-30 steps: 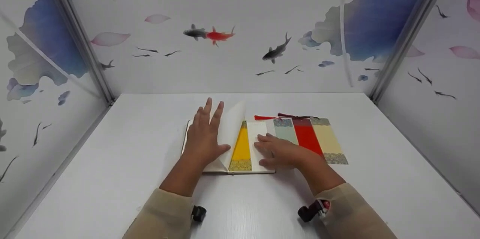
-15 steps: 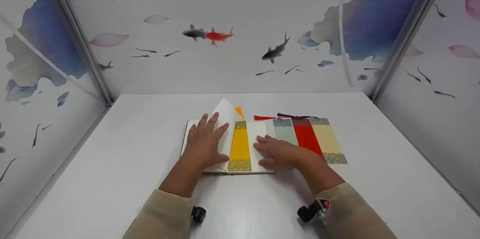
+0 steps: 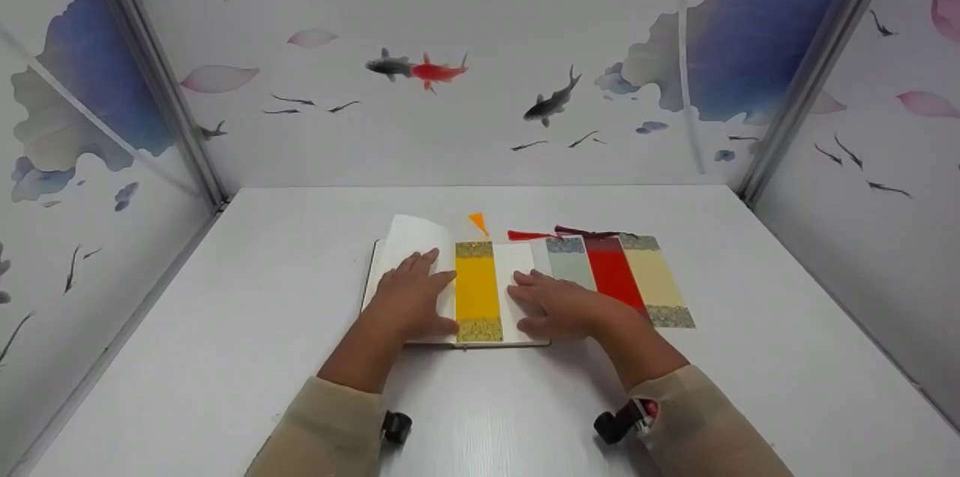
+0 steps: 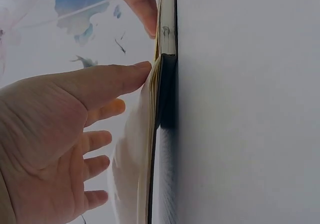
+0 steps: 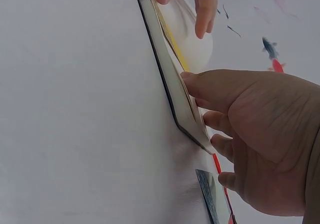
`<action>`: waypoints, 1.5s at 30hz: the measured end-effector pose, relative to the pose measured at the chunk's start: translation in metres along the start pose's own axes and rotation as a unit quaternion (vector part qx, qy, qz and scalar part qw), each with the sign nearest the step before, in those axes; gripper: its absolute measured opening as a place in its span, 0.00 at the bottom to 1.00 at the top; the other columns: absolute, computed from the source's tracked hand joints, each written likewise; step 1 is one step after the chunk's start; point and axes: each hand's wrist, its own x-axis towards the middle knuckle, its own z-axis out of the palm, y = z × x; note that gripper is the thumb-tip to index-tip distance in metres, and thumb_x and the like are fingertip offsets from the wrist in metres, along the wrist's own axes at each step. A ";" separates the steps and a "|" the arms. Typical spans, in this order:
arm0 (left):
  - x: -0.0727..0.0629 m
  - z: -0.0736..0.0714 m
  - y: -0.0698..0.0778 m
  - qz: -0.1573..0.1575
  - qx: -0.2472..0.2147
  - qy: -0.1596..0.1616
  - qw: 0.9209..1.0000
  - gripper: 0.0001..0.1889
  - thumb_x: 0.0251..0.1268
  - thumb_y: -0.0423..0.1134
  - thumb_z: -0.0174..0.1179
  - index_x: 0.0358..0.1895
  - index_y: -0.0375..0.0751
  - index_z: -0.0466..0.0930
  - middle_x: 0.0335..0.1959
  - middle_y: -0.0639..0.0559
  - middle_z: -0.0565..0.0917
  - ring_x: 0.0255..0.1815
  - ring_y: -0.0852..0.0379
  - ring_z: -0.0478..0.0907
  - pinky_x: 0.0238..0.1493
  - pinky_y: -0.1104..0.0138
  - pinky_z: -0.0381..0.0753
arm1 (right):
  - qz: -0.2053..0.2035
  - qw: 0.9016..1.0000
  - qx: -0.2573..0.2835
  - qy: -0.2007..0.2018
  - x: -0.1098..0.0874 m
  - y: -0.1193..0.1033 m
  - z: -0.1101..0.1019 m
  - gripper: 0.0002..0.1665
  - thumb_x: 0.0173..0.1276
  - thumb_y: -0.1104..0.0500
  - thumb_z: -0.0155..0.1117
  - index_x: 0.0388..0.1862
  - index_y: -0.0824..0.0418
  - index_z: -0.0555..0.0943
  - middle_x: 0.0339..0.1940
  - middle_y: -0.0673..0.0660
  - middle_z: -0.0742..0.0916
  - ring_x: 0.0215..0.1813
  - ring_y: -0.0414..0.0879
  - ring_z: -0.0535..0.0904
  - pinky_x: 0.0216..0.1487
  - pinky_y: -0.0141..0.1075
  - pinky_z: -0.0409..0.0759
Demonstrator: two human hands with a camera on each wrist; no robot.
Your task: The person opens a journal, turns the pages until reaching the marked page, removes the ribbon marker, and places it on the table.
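Note:
An open notebook [image 3: 515, 258] lies on the white table with a yellow bookmark [image 3: 477, 288], patterned at both ends, flat along its right page beside the fold. My left hand [image 3: 411, 298] is over the left page [image 3: 411, 232], fingers spread and thumb close to the fold. Part of that page still curves up beyond the fingertips. On the right page, my right hand [image 3: 559, 304] rests with extended fingers, right of the bookmark. In the right wrist view, the thumb [image 5: 202, 84] touches the page edge near the yellow strip [image 5: 172, 39]. Neither hand grips anything.
Right of the notebook lie a pale green bookmark [image 3: 571, 267], a red bookmark [image 3: 615, 274] and a cream bookmark [image 3: 654, 274], partly behind my right hand. A red tassel [image 3: 529, 235] and a dark red tassel [image 3: 589, 231] lie above them. A printed wall [image 3: 480, 139] stands behind.
My left hand has lowered toward me, and the lifted page has swung left and down under it. The yellow bookmark and its orange tassel are now uncovered. The right hand stays put.

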 end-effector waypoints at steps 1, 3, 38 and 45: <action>-0.001 0.000 0.000 -0.001 -0.005 -0.008 1.000 0.45 0.61 0.58 0.75 0.82 0.59 0.69 0.90 0.49 0.54 0.91 0.42 0.49 0.88 0.40 0.53 | 0.001 1.000 -0.002 0.000 0.000 0.000 0.000 0.46 0.73 0.37 0.69 0.85 0.25 0.60 0.90 0.36 0.59 0.93 0.49 0.48 0.87 0.63 0.58; -0.002 0.000 -0.001 -0.006 -0.013 -0.026 1.000 0.42 0.64 0.57 0.73 0.82 0.56 0.70 0.90 0.49 0.56 0.91 0.43 0.51 0.88 0.41 0.56 | 0.000 1.000 -0.004 0.000 0.001 0.000 0.000 0.46 0.73 0.38 0.69 0.85 0.27 0.60 0.90 0.38 0.59 0.93 0.49 0.49 0.87 0.63 0.58; -0.001 0.000 -0.009 -0.021 -0.037 -0.132 0.990 0.41 0.71 0.58 0.67 0.84 0.57 0.64 0.89 0.52 0.59 0.90 0.46 0.56 0.88 0.43 0.55 | -0.058 0.993 -0.049 0.089 0.016 -0.036 0.016 0.47 0.68 0.30 0.69 0.84 0.30 0.65 0.90 0.38 0.61 0.92 0.51 0.51 0.88 0.69 0.46; -0.001 -0.001 -0.012 -0.021 -0.042 -0.132 0.990 0.41 0.71 0.59 0.68 0.84 0.58 0.64 0.89 0.53 0.59 0.90 0.45 0.56 0.88 0.41 0.55 | -0.106 0.992 -0.047 0.053 0.019 -0.041 0.022 0.42 0.76 0.31 0.61 0.85 0.30 0.62 0.90 0.36 0.60 0.93 0.47 0.46 0.89 0.68 0.38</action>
